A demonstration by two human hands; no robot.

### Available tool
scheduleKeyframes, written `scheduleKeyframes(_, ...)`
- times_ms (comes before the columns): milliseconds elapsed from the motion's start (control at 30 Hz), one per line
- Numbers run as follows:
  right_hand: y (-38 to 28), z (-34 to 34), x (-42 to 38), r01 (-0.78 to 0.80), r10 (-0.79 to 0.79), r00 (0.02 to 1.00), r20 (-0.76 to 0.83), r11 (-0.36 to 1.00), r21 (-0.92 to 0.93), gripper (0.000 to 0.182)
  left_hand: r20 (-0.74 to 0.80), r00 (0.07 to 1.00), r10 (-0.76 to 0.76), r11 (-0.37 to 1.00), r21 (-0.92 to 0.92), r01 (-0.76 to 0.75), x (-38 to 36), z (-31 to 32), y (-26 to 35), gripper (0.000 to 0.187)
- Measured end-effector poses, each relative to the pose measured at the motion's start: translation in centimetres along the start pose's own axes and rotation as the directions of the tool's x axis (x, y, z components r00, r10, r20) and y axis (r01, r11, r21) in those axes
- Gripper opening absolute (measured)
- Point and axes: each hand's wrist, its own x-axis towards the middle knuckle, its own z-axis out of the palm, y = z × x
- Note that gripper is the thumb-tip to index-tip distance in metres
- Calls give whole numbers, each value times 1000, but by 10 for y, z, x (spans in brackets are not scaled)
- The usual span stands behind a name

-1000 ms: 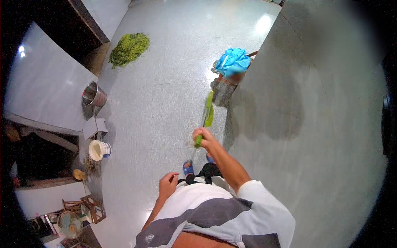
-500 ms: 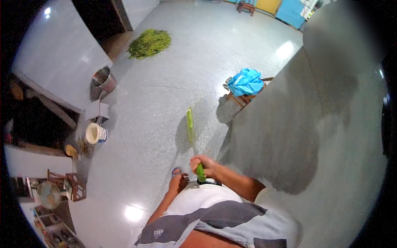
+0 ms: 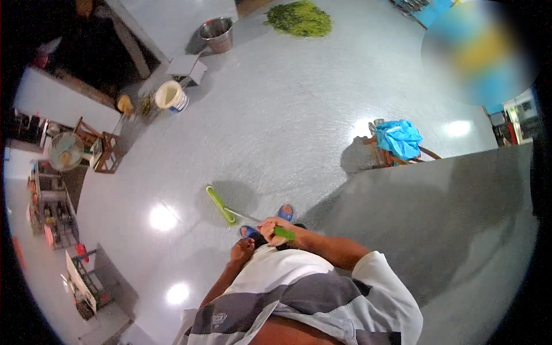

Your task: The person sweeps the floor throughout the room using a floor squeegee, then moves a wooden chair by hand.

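With the wooden chair point(image 3: 382, 156) as landmark, the squeegee-like tool point(image 3: 220, 204) lies to its left and nearer the person, its long green head tilted above the floor point(image 3: 299, 132) or touching it; which cannot be told. The right hand point(image 3: 275, 231) wraps its fingers firmly round the tool's green handle, near the waist. The left hand point(image 3: 242, 249) is beside it, fingers curled; whether they press together or pinch anything cannot be told. A blue plastic bag point(image 3: 399, 139) rests on the chair. Well beyond the chair, to its left, is a green leafy heap point(image 3: 300, 19).
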Motion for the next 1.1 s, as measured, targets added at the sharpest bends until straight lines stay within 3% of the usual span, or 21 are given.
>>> scheduleKeyframes(33,1,-2,-4,-14,14,1000,-15,1000,6,9,-7,1000,-19,1000,-7,19,-2,4,-9,16)
scheduleKeyframes(100,5,-7,-19,109,-113,993,-35,988,-108,11,149,978,-147,988,-32,154,-10,1,-16,19)
scheduleKeyframes(167,-6,-17,-42,49,-55,991,123,998,45,20,140,969,-202,979,49,197,-24,-2,-20,21)
scheduleKeyframes(233,14,7,-93,370,-364,929,66,912,-176,34,148,976,-157,986,-39,165,-37,7,-53,23)
scheduleKeyframes(267,7,5,-115,302,-302,953,38,953,9,39,107,986,-124,984,141,108,-38,16,-69,21)
scheduleKeyframes(300,-1,7,-139,226,-234,972,21,955,190,45,105,985,-135,984,132,121,-44,15,-73,21)
scheduleKeyframes(400,25,61,-201,428,-431,899,-74,902,-57,43,146,947,-287,958,52,282,-53,-2,-77,21)
scheduleKeyframes(500,13,77,-243,586,-606,790,-88,790,-180,32,149,952,-267,964,40,264,-54,2,-91,22)
scheduleKeyframes(533,-1,75,-248,584,-606,791,-87,790,-187,32,143,953,-266,964,36,264,-55,-1,-90,22)
scheduleKeyframes(600,-25,67,-246,366,-638,722,-267,680,-635,13,101,972,-211,977,23,210,-57,-10,-87,21)
scheduleKeyframes(633,-27,54,-236,366,-639,722,-266,678,-637,13,99,973,-210,978,21,209,-58,-15,-85,21)
scheduleKeyframes(667,-22,38,-219,280,-810,579,-95,307,-910,14,109,965,-239,970,-22,243,-57,-18,-82,22)
scheduleKeyframes(700,-16,32,-200,99,-871,467,154,-121,-988,19,117,956,-269,958,-68,278,-57,-19,-82,22)
scheduleKeyframes(733,-11,36,-179,91,-864,478,159,-131,-987,19,102,956,-274,956,-76,282,-57,-15,-89,22)
scheduleKeyframes(800,-1,46,-137,104,-971,236,-47,73,-992,22,91,963,-252,966,-35,256,-63,-7,-111,24)
scheduleKeyframes(833,-6,45,-124,94,-966,255,-35,61,-994,22,67,963,-261,964,-40,264,-69,-9,-116,24)
scheduleKeyframes(900,-5,53,-93,382,-905,407,-123,291,-877,18,104,934,-343,935,-53,349,-80,-18,-110,26)
scheduleKeyframes(933,7,61,-81,387,-840,531,-115,361,-849,14,111,933,-342,938,-12,346,-81,-14,-123,26)
scheduleKeyframes(967,25,72,-63,375,-835,539,-108,353,-857,14,94,934,-345,937,-22,348,-83,-10,-135,26)
scheduleKeyframes(1033,53,78,-31,460,-767,601,-226,563,-686,8,111,939,-326,945,0,328,-87,-7,-149,25)
scheduleKeyframes(1100,69,74,-1,357,-561,812,-162,697,-622,7,100,931,-350,934,-44,356,-91,-13,-151,25)
